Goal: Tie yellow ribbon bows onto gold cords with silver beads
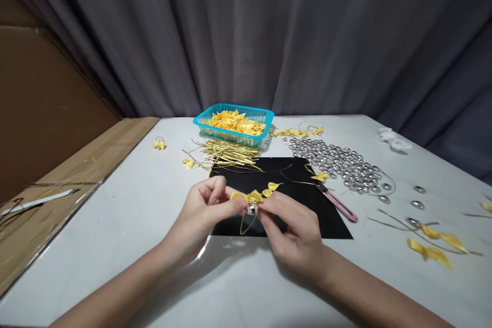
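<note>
Over a black mat [230, 225], my two hands meet at a small silver bell [252, 209] with a dark hole, topped by a yellow ribbon bow [254, 197]. My left hand [209, 205] is closed, its thumb and index finger pinching the bow's left side against the bell. On the other side, my right hand [295, 228] is closed too, with thumb and index fingertips at the right edge of bow and bell. A thin gold wire loop [246, 229] hangs below the bell. Another yellow bow [270, 189] shows just above my right fingers.
A blue basket [265, 119] of yellow bows stands at the back, behind a bundle of gold wire ties [230, 152]. Silver bells [342, 161] lie heaped at right. Pink-handled scissors [342, 207] rest on the mat's right edge. Loose yellow bows [430, 253] lie front right.
</note>
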Demonstrator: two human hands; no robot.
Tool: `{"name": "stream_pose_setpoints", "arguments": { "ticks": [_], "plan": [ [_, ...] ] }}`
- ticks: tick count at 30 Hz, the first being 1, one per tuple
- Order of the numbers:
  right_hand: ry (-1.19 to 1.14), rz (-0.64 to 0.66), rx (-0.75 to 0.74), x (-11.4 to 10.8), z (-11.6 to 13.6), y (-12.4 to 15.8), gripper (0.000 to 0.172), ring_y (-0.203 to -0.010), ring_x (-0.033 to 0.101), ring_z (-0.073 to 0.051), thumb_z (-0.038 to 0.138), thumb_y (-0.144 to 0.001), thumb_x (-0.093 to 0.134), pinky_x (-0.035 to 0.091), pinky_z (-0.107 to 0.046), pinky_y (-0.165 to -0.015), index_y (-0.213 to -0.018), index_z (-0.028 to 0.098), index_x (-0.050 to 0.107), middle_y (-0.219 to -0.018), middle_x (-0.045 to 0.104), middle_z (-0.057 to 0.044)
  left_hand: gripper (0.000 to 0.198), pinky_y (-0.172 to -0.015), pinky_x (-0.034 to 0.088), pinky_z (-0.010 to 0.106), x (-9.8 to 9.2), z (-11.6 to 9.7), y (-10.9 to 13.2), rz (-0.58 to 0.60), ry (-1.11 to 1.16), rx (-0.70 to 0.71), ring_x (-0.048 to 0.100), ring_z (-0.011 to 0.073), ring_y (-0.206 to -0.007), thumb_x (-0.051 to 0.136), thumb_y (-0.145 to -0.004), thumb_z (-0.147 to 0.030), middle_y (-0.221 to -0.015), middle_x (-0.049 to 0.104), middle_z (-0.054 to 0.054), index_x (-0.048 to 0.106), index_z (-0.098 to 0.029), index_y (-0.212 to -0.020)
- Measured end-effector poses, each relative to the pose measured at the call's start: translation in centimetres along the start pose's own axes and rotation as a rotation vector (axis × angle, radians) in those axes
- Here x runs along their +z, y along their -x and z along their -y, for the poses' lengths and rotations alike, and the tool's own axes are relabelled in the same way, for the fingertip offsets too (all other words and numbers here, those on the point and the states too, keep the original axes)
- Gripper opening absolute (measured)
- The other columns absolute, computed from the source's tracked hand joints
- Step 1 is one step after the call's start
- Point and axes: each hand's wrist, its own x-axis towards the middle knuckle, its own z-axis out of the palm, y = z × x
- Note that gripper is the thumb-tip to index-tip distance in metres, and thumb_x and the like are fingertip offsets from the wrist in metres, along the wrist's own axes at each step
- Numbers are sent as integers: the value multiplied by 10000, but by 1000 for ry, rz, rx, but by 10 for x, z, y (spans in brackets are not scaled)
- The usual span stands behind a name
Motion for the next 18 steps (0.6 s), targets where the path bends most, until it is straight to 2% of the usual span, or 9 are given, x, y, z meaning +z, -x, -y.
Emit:
{"name": "stream_pose_setpoints", "arguments": {
  "ticks": [4, 13, 18],
  "plan": [
    [14, 18, 81, 0, 1, -2, 160, -523, 476, -90, 31, -823, 490, 405, -213, -488, -793, 163, 575, -610, 542, 3, 453, -546, 391, 139, -3, 1, -2, 2, 0, -27, 531, 50, -531, 713, -652, -116, -462, 518, -81, 280, -187, -541],
    [34, 51, 125, 1, -3, 1, 156, -548, 493, -96, 46, -831, 486, 417, -214, -508, -807, 162, 587, -636, 554, -5, 448, -553, 386, 148, -3, 1, -6, -27, -38, -45, 543, 61, -552, 717, -647, -144, -454, 486, -83, 282, -192, -553],
    [26, 29, 74, 1, -5, 1, 155, -536, 487, -98, 50, -831, 498, 416, -216, -495, -805, 162, 602, -618, 543, -2, 461, -536, 379, 158, -2, -1, -6, -46, -33, -44, 536, 61, -522, 721, -605, -113, -452, 481, -87, 271, -191, -545]
  ]
}}
